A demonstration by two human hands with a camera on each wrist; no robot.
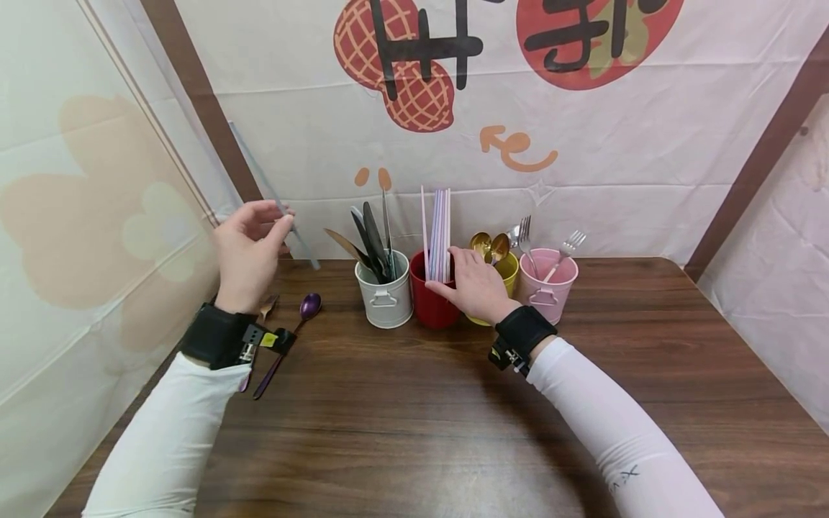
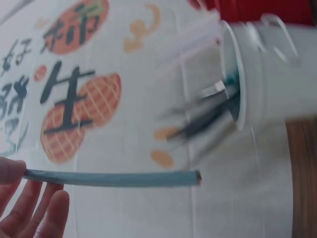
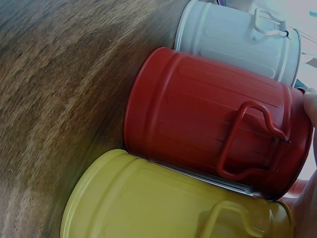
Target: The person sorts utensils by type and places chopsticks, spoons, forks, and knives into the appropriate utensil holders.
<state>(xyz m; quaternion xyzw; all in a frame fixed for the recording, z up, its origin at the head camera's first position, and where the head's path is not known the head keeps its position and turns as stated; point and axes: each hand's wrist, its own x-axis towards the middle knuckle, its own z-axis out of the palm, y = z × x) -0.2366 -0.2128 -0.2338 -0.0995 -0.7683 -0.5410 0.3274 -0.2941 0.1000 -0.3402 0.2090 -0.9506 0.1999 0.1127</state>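
Note:
My left hand (image 1: 249, 248) is raised at the back left and pinches a long pale blue drinking straw (image 1: 259, 169) between thumb and fingers. In the left wrist view, one end of the straw (image 2: 129, 179) extends sideways from the fingertips. My right hand (image 1: 479, 283) holds the small red bucket (image 1: 435, 306) at its rim, thumb along the front and fingers toward the back. Several pink and lilac straws (image 1: 440, 230) stand upright in that bucket. The right wrist view shows the thumb (image 3: 310, 105) at the rim of the red bucket (image 3: 198, 119).
Left of the red bucket, a white bucket (image 1: 387, 302) holds several knives. On its right are a yellow bucket (image 1: 508, 270) with gold spoons and a pink bucket (image 1: 549, 295) with forks. A purple spoon (image 1: 311, 307) and a fork (image 1: 268, 307) lie at the left. Printed cloth (image 1: 285, 43) hangs behind.

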